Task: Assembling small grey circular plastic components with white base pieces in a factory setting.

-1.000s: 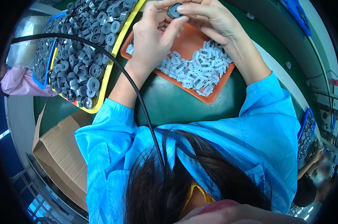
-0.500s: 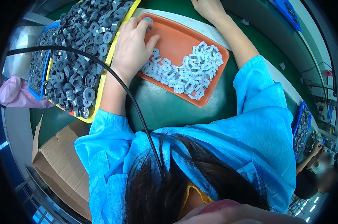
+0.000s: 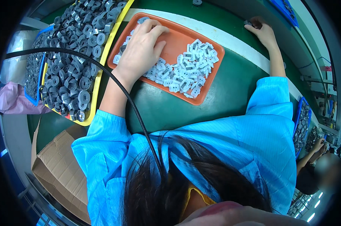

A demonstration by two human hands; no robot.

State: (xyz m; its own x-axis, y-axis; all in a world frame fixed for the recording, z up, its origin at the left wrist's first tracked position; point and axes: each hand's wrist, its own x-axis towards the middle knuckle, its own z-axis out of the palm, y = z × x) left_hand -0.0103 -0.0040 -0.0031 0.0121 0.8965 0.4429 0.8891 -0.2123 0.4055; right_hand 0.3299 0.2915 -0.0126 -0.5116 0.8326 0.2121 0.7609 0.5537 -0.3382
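Observation:
My left hand (image 3: 140, 47) rests over the left half of an orange tray (image 3: 174, 37), fingers bent and spread, thumb apart. Beyond its fingertips, a round grey plastic part (image 3: 143, 20) lies at the tray's far left corner. Small white plastic pieces (image 3: 195, 67) are heaped in the tray's right and near side, some partly hidden by the hand. Far to the right, my right hand (image 3: 263, 32) reaches onto the green surface, its fingers closed about a small grey part (image 3: 248, 23), mostly covered.
A yellow-rimmed bin (image 3: 74, 49) full of grey ring-shaped parts stands left of the tray, with a blue bin (image 3: 34, 67) beyond it. A black cable (image 3: 114, 73) crosses the view. A cardboard box (image 3: 63, 165) sits lower left. Another grey part (image 3: 196, 3) lies at the far edge.
My right hand has moved right and nearer, coming to a grey part on the green surface. My left hand stays over the tray, its fingers shifted slightly right relative to the tray's corner.

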